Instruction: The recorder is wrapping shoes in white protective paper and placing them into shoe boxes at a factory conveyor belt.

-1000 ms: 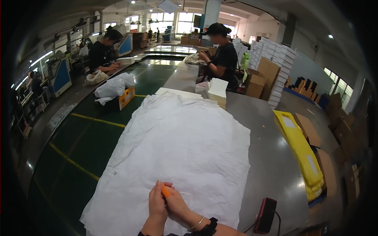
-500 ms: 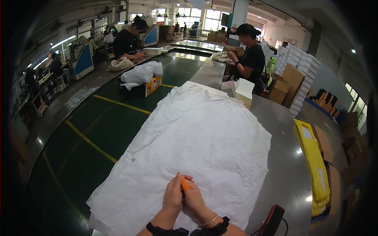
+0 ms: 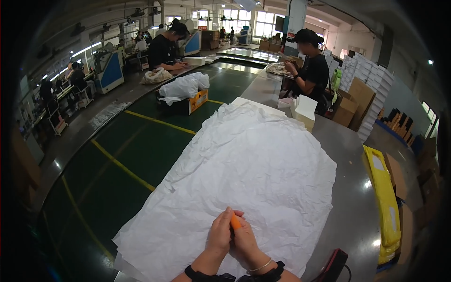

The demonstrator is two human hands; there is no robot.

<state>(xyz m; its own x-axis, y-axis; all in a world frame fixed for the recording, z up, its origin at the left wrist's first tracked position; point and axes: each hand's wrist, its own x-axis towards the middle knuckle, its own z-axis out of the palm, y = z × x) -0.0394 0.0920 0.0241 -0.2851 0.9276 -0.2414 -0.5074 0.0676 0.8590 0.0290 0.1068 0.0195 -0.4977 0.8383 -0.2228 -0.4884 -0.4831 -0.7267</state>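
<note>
Both hands are in close at the near end of the work, clasped together. Right hand [image 3: 245, 240] is closed round the orange piece [image 3: 236, 222]; left hand [image 3: 218, 237] is folded in against it from the 9 o'clock side. How far the left fingers curl, we can't tell. Two-handed clasp probably steadies a small part; central hold likely suits reach too. We can't confirm whether the knuckles touch the surface below.

Orange piece sits between the hands, tilted, exposed end toward 11. What shows is smooth, slim, plain orange; lower part is buried in the grip, so no call on full shape or whether it's a handle.

Under and beyond the hands: white sheet [image 3: 268, 169], broad, creased all over, edges ragged, outline narrowing toward 12. A second layer peeks out at the 8 o'clock corner. Spread flat like this, it probably serves as a cover or soft base; we can't see what's beneath.

Further out, clock centred on the hands: dark red-edged device [image 3: 334, 265] between 3 and 4, on the metal tabletop [image 3: 350, 202], off the sheet, presumably for access. Yellow package [image 3: 387, 207] toward 2:30, lying lengthwise beside cardboard. Pale stack [image 3: 305, 109] at 1, just past the sheet's far edge. Green belt surface [image 3: 136, 155] at 10. Box [image 3: 198, 99] with a white bag on top between 11 and 12, likely parked out of the way.
</note>
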